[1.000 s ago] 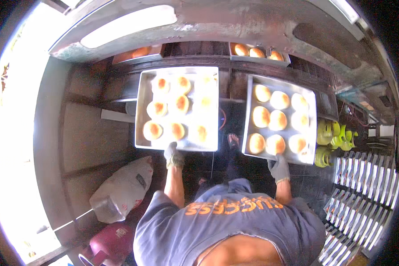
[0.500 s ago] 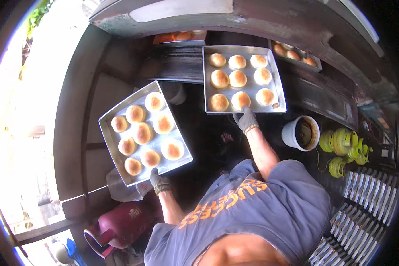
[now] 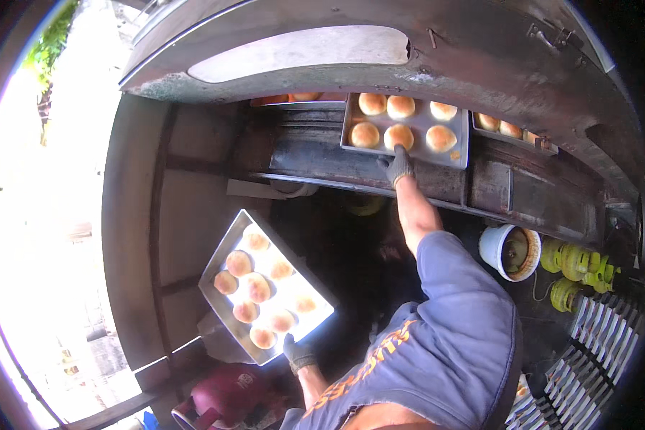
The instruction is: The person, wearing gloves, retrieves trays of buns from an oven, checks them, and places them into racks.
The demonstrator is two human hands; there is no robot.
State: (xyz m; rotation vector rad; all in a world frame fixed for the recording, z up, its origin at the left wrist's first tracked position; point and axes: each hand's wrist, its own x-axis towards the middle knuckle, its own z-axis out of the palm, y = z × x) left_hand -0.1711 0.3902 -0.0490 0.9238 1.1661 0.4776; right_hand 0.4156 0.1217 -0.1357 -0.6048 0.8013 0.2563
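Gloved in grey, the left hand (image 3: pixel 299 355) grips the near corner of the left tray (image 3: pixel 317 319), thumb over the rim, its fingers hidden underneath. That tray hangs tilted over the dark floor, well to the left, with nine browned buns (image 3: pixel 257 288); glare washes out those on its right side. Close by, the blue shirt (image 3: pixel 437 322) is cut off at the lower edge, its orange lettering folded. Below the left tray, a maroon gas cylinder (image 3: pixel 229 394) is cropped and a pale sack (image 3: pixel 218 337) mostly covered.

Farther out, the right hand (image 3: pixel 400 168) clasps the near edge of the right tray (image 3: pixel 421 125), thumb by a bun, fingers out of sight beneath. Six buns show there; the dark metal hood (image 3: pixel 466 50) hides the tray's far end. Whether its base touches the ledge (image 3: pixel 426 183), I cannot tell. On either side, two more trays, one left (image 3: pixel 330 105) and one right (image 3: pixel 548 147), are partly covered by the hood. A white bucket (image 3: pixel 509 252) stands at right, its contents hard to make out.
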